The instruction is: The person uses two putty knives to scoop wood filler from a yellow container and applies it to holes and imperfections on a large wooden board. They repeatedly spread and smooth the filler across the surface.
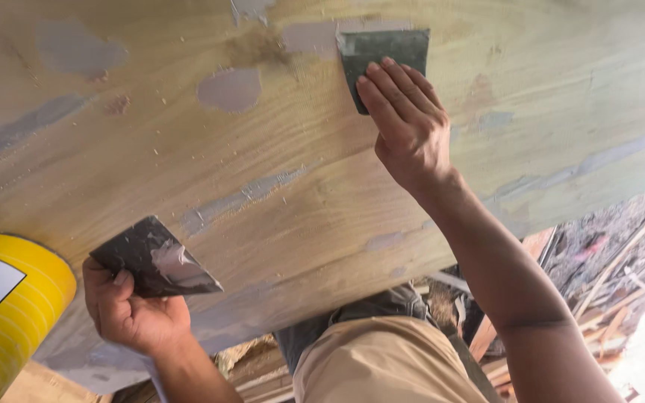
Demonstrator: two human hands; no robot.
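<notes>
Soft daylight, sharp focus, overexposed lower right corner

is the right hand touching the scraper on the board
Touching. The head view shows the right hand with its fingers pressed flat on the scraper, holding the blade against the wooden board.

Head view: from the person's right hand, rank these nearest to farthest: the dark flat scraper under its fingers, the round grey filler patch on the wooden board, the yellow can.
1. Dark flat scraper: pressed under the right hand, near the top edge of the wooden board.
2. Round grey filler patch: on the board, off to the left.
3. Yellow can: lower left corner, beyond the left hand.
</notes>
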